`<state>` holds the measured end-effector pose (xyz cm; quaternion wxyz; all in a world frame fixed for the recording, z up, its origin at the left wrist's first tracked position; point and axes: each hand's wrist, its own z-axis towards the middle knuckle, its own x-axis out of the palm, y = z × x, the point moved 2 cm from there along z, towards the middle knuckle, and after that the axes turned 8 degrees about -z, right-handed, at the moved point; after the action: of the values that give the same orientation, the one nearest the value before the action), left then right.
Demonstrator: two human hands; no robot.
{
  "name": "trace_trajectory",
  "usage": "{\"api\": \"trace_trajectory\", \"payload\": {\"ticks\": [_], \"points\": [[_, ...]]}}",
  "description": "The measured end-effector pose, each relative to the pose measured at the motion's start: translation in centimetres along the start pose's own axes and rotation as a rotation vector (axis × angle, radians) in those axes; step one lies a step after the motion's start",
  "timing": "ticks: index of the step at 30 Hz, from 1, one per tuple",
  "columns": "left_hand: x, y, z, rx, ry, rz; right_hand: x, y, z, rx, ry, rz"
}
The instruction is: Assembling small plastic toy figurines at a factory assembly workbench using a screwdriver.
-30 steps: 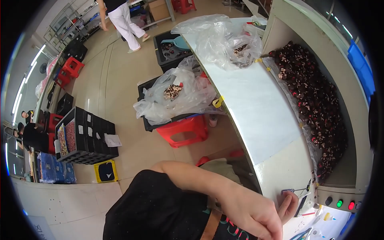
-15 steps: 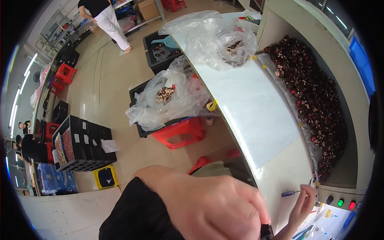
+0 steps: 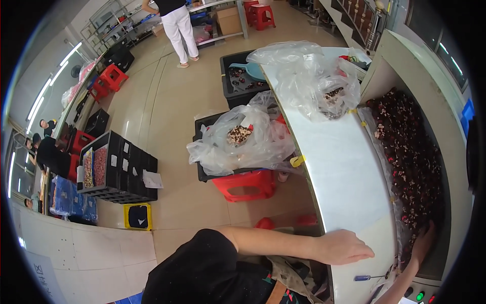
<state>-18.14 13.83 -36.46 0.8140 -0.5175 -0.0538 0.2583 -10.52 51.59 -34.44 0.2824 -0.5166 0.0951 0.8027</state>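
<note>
My left hand (image 3: 345, 247) is above the near part of the white worktable (image 3: 349, 167), its fingers curled together. Whatever those fingers may hold is hidden. My right hand (image 3: 423, 244) reaches into the near end of a trough, its stretched fingers at the edge of a heap of small dark pieces (image 3: 412, 167) with pale and red specks. Part of that hand blends into the shadow. A small screwdriver (image 3: 362, 278) with a blue handle lies on the table between my forearms.
Clear plastic bags (image 3: 304, 76) lie at the table's far end. Left of it, a bagged black crate (image 3: 202, 175) rests on a red stool (image 3: 245, 186); another black bin (image 3: 230, 93) holds a blue scoop (image 3: 254, 71). Lit buttons (image 3: 420, 296) sit beside my right forearm. A person (image 3: 177, 30) stands far off.
My right hand has moved from beside the screwdriver into the trough at the heap. My left hand has gone farther out, over the table. The whole view has shifted.
</note>
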Motion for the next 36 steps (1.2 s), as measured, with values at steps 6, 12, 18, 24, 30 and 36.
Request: {"api": "trace_trajectory", "payload": {"ticks": [6,12,18,24,30,36], "points": [[0.1,4.1,0.5,0.042,-0.076,0.132,5.3,-2.6,3.0,-0.037,0.142,-0.081],[-1.7,6.6,0.7,0.032,-0.061,0.184,8.3,-2.2,4.6,-0.062,0.089,0.064],[-1.1,7.8,-0.4,0.002,-0.049,0.192,7.6,1.0,2.1,-0.101,-0.016,0.063],[-0.8,5.1,-0.8,0.023,-0.096,0.164,3.4,5.0,-2.2,0.014,-0.082,0.360],[-0.7,0.7,1.0,-0.295,0.072,-0.411,-7.0,11.7,-11.9,0.079,-0.018,0.739],[4.5,1.3,2.2,-0.122,0.049,-0.432,-8.6,12.8,-19.1,0.050,-0.084,0.956]]}}
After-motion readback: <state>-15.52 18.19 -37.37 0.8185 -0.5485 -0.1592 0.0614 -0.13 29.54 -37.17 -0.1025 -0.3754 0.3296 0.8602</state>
